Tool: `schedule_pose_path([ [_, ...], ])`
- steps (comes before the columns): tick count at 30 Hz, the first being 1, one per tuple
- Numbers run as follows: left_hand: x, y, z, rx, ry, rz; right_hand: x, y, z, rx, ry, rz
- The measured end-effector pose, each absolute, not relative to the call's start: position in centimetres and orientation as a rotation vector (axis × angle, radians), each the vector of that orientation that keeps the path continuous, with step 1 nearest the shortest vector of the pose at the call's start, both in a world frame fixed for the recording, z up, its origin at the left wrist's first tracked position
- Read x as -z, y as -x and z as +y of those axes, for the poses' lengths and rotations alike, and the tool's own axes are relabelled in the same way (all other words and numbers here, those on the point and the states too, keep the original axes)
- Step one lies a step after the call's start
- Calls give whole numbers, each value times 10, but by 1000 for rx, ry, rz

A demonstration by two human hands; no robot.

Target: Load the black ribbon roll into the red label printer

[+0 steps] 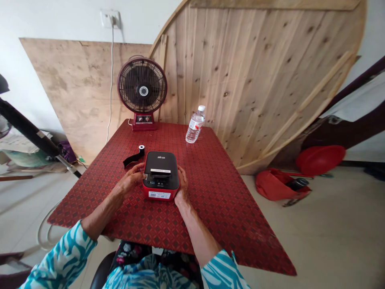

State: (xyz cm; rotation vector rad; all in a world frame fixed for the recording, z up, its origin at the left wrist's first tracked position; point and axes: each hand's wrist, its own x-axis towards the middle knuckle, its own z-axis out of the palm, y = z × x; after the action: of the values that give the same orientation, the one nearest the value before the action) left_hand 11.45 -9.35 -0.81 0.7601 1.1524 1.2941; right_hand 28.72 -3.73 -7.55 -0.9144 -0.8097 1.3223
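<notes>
A small black and red label printer (pixel 161 166) sits on the table in front of me, its black lid closed. Strips of white label show at its slot and on its red front. My left hand (pixel 132 179) grips its left side, fingers against the casing near the front corner. On the opposite side, my right hand (pixel 182 186) wraps round the right edge, its fingertips partly hidden. Just beyond my left hand stands a small roll of black ribbon (pixel 141 150) with a white core, its loose end trailing to the left.
The table (pixel 222 208) has a red patterned cover. At its back stand a dark red fan (pixel 142 90) and a clear water bottle (pixel 195 126). Wooden boards (pixel 255 72) lean against the wall. A red bag (pixel 276 184) and red basin (pixel 320 159) are at the right.
</notes>
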Motion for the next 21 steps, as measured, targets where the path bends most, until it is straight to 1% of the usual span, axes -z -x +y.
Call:
schedule_pose_path([
  [3, 8, -115, -94, -1307, -778, 1153, 73, -288, -38, -1363, 889, -742],
  [15, 3, -115, -98, -1298, -894, 1192, 72, -289, -38, -1359, 875, -778],
  [18, -3, -110, -95, -1305, -1134, 1299, 73, -289, -37, -1358, 883, -781],
  [21, -15, -111, -80, -1236, -1573, 1449, 74, -288, -36, -1350, 884, -797],
])
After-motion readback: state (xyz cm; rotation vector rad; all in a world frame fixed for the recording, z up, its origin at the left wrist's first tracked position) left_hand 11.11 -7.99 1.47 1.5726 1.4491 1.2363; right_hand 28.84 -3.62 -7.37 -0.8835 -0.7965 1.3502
